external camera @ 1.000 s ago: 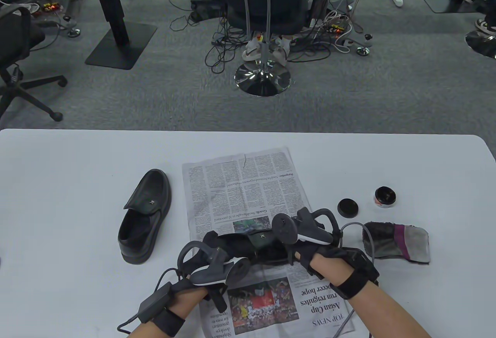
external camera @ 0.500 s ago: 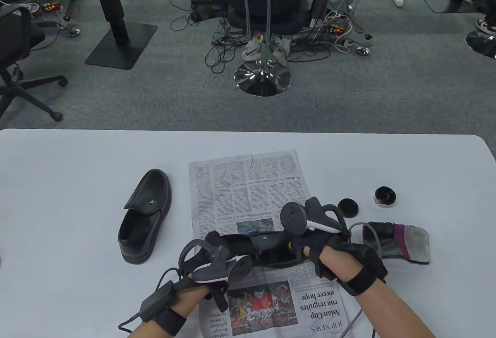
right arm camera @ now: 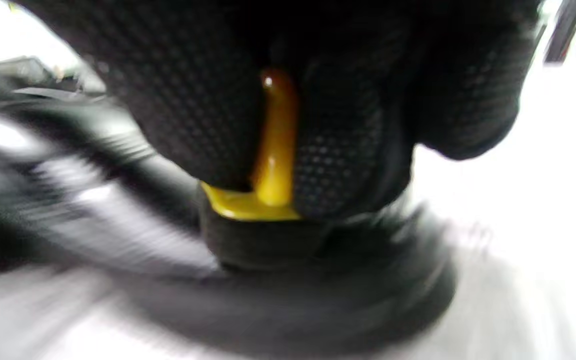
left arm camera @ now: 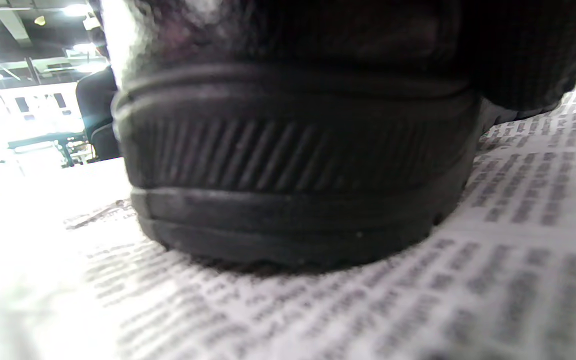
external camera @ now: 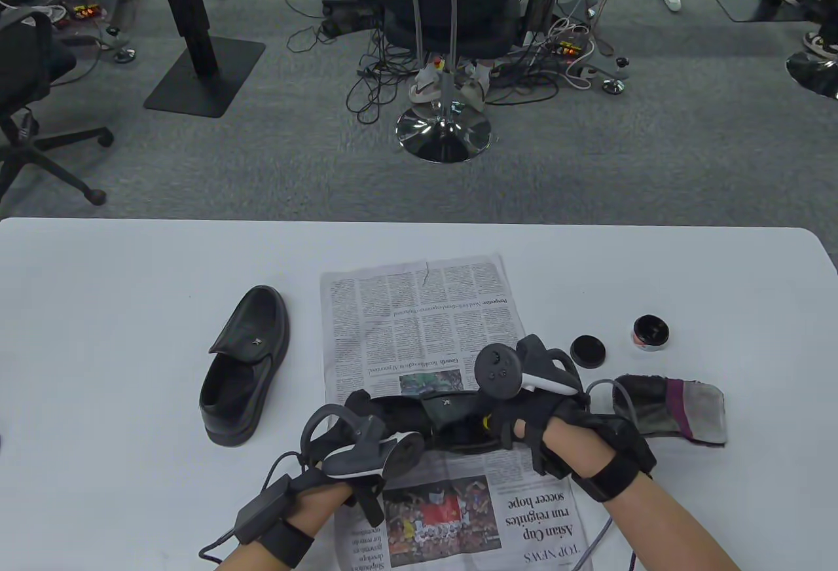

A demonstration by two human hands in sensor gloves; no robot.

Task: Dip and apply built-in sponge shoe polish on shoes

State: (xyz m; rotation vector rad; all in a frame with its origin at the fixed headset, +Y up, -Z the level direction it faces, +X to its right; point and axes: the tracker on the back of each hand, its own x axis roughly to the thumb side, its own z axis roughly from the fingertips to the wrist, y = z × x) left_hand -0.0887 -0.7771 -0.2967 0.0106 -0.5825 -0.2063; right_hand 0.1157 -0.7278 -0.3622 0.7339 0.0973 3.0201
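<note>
The right hand (external camera: 556,420) pinches the yellow sponge applicator (right arm camera: 268,165), seemingly rubbing the shoe (external camera: 452,417); the left hand (external camera: 353,446) steadies it, fingers hidden; next, re-dip.

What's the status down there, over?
Left hand holds the shoe steady on the newspaper. Right hand grips the yellow-handled sponge applicator against it. Nothing in the way, over.

The table view looks down from above the near edge, taking in the table (external camera: 131,283) and the floor beyond. The left wrist view sits low on the newspaper (left arm camera: 518,260), very close to a shoe (left arm camera: 293,165) sole. The right wrist view, blurred, is pressed close behind gloved fingers (right arm camera: 183,100); all three share that shoe.
</note>
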